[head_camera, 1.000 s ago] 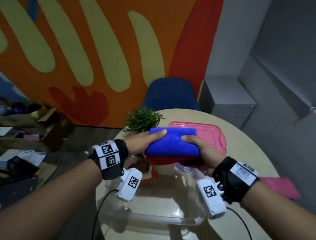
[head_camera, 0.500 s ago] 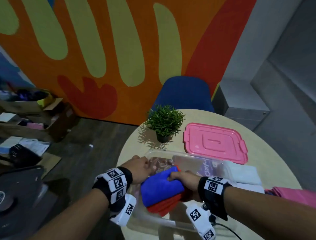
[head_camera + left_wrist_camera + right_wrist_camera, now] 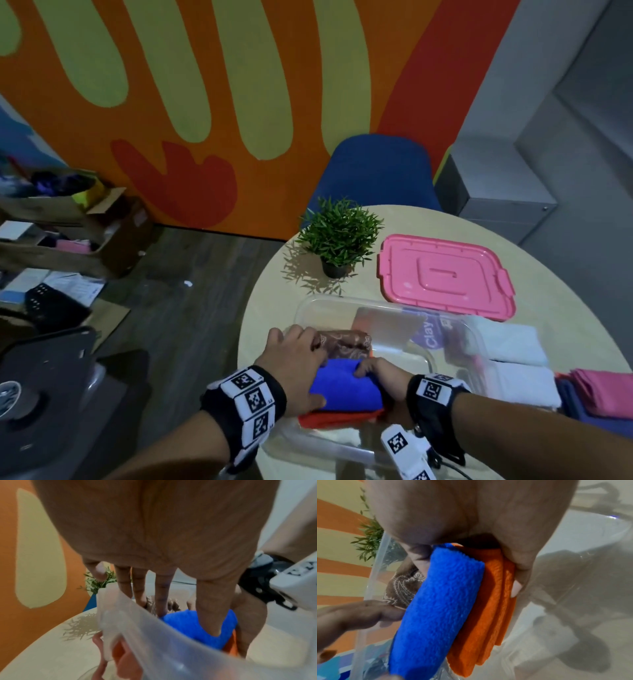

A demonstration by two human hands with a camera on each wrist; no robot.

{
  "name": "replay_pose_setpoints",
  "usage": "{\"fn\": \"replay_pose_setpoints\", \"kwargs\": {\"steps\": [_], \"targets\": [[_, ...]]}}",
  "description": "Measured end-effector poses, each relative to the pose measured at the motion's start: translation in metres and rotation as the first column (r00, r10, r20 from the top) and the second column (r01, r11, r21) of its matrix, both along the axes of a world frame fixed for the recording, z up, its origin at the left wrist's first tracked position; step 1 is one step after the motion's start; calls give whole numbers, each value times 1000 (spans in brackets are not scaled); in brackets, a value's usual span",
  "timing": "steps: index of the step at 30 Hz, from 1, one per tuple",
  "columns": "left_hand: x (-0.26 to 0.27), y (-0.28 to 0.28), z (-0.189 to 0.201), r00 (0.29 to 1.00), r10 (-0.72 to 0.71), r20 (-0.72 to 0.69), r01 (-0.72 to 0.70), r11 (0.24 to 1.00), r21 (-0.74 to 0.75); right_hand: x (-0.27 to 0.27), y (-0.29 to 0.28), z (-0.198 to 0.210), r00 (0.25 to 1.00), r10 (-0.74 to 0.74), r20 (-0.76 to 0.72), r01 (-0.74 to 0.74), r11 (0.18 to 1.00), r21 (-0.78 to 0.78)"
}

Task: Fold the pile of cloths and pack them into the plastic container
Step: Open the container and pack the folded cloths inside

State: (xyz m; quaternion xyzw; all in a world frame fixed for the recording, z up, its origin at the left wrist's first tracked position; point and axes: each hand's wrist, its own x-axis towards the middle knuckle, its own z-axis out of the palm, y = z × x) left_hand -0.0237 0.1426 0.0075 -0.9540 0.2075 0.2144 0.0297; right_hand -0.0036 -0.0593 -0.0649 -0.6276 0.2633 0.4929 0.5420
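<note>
As the blue cloth point(image 3: 346, 387) and orange cloth point(image 3: 339, 418) are soft and light, my left hand point(image 3: 294, 363) presses flat while my right hand point(image 3: 383, 371) pinches their right end inside the container point(image 3: 342, 305).

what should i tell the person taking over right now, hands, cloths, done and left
Left hand: fingers straight, pressing the blue cloth.
Right hand: pinching the blue cloth and the orange cloth under it together.
Both cloths are inside the clear container, next to a brown patterned cloth already packed.
Left to do: release the stack, pack the folded white cloths and pink cloths waiting on the table. The pink lid lies off, beyond the container.
</note>
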Motion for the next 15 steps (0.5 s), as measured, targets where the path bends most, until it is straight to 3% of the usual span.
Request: {"fn": "replay_pose_setpoints", "kwargs": {"steps": [5,9,12,15], "targets": [[1,-10,-9,998,-63,12,61,991,122,4,-1,-2,999,11,-34,-11,1000,11],[11,-22,-10,996,-26,84,22,998,51,11,-9,1,996,68,-52,-71,996,-58],[24,-28,-12,999,9,36,-15,986,168,11,-13,0,996,62,-61,-68,990,-120],[39,-33,-14,994,102,-41,-89,966,242,13,-10,-11,986,165,-35,-169,967,-192]]}}
